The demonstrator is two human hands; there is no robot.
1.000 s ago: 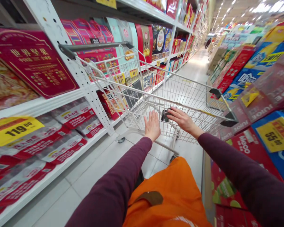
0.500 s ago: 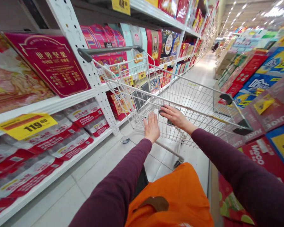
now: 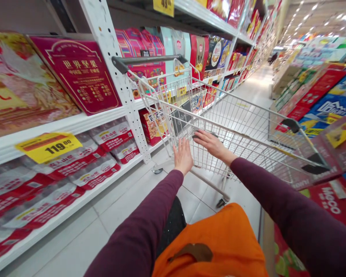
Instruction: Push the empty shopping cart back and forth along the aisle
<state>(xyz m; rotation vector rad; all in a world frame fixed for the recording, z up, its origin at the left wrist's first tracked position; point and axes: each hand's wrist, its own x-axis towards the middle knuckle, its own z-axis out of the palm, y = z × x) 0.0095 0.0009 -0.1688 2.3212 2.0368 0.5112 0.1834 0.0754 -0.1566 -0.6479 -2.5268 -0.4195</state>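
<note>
Shopping cart (image 3: 236, 115) between shelving (image 3: 60, 125) and boxes (image 3: 325, 107)

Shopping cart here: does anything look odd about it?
The silver wire shopping cart stands sideways: its dark grey handle is far ahead, while both bare hands rest at its long side rail.

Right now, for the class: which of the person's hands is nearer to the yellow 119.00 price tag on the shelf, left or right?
Left. The left hand is to the right of the yellow price tag in view; the right hand is farther right, beyond the left hand.
</note>
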